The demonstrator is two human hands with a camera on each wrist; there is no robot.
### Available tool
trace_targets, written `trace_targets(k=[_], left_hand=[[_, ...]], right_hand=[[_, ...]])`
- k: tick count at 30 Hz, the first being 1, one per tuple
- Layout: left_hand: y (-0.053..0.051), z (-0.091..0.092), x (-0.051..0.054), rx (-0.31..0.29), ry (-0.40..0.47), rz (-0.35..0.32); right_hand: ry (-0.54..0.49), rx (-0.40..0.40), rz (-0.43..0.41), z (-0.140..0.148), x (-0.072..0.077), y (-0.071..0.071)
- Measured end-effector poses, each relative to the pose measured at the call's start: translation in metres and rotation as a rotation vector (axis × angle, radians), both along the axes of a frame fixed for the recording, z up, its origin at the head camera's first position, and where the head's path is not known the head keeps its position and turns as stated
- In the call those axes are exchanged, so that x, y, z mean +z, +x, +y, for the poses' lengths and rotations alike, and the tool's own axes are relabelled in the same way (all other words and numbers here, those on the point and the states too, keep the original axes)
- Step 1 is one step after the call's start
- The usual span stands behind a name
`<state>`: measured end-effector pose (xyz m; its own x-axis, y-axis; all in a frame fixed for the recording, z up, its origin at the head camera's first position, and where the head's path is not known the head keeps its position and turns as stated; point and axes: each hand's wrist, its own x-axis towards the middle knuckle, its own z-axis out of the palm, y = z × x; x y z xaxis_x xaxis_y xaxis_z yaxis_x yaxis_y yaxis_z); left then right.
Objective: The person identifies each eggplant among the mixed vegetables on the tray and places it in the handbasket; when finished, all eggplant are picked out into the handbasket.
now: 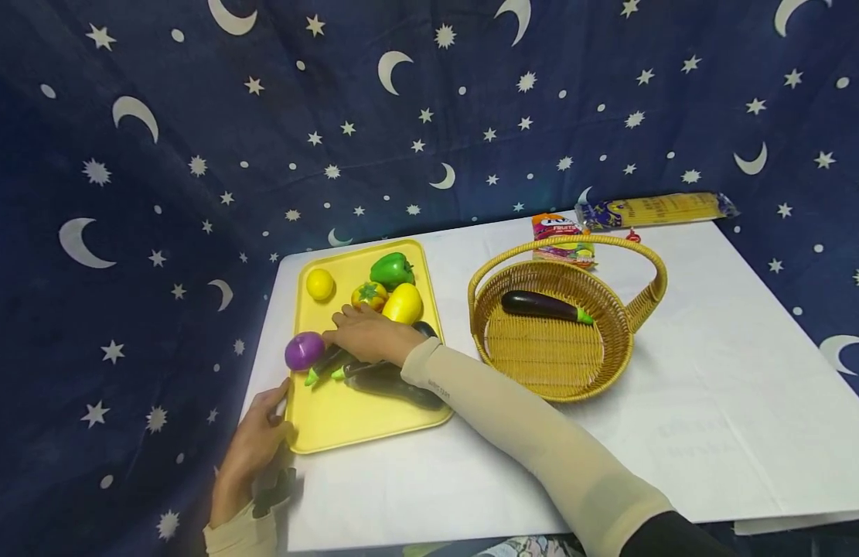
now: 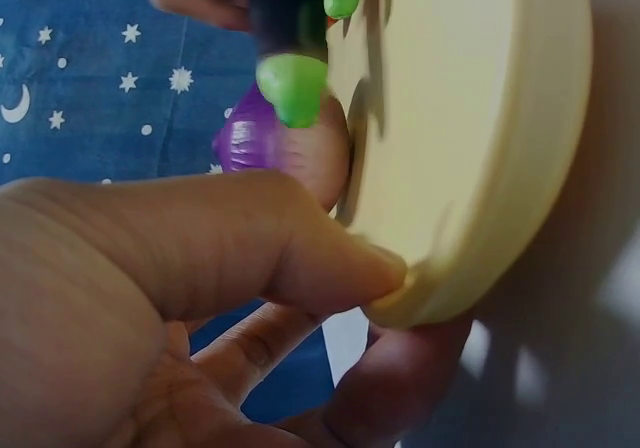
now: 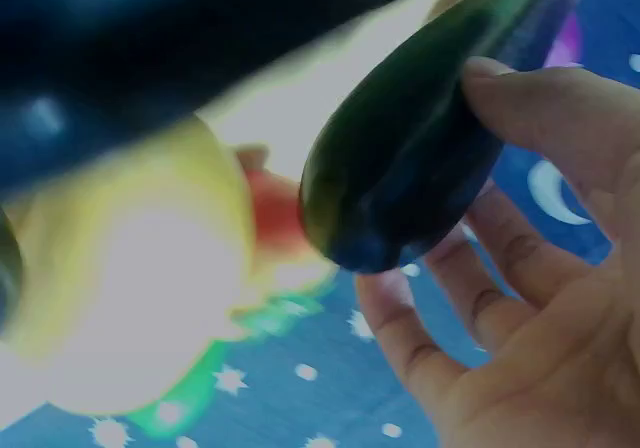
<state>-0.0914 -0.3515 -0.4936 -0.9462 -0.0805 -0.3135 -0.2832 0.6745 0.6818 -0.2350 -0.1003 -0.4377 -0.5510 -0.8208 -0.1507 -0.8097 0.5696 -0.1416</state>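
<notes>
At the left edge of the yellow tray (image 1: pixel 359 425), my left hand (image 1: pixel 257 433) pinches the rim between thumb and fingers. My right hand (image 1: pixel 373 336) reaches over the tray and holds a small dark eggplant (image 3: pixel 410 158), thumb on one side and fingers on the other. Its green stem end (image 2: pixel 292 86) points toward my left hand. Beside it lie a purple onion (image 1: pixel 305 351) and further eggplants (image 1: pixel 390 384), partly behind my right arm. A yellow mango (image 1: pixel 403 304), a yellow-green tomato (image 1: pixel 369 295), a green bell pepper (image 1: pixel 392 270) and a lemon (image 1: pixel 320 284) sit farther back.
A wicker basket (image 1: pixel 540 356) with a tall handle stands right of the tray, an eggplant (image 1: pixel 543 306) inside it. Behind are a colourful fruit-candy bag (image 1: pixel 564 241) and a spaghetti pack (image 1: pixel 659 210). A starry blue cloth (image 1: pixel 373 124) hangs around the white table (image 1: pixel 721 387).
</notes>
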Motion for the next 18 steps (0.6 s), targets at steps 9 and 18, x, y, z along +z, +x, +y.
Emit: trace_targets(k=[9, 18], left_hand=[[0.001, 0.0, -0.007, 0.002, 0.036, 0.0], [0.002, 0.003, 0.002, -0.003, 0.005, -0.017]], right_hand=[[-0.028, 0.057, 0.155, 0.032, 0.039, 0.03], [-0.25, 0.044, 0.12, 0.147, 0.071, 0.064]])
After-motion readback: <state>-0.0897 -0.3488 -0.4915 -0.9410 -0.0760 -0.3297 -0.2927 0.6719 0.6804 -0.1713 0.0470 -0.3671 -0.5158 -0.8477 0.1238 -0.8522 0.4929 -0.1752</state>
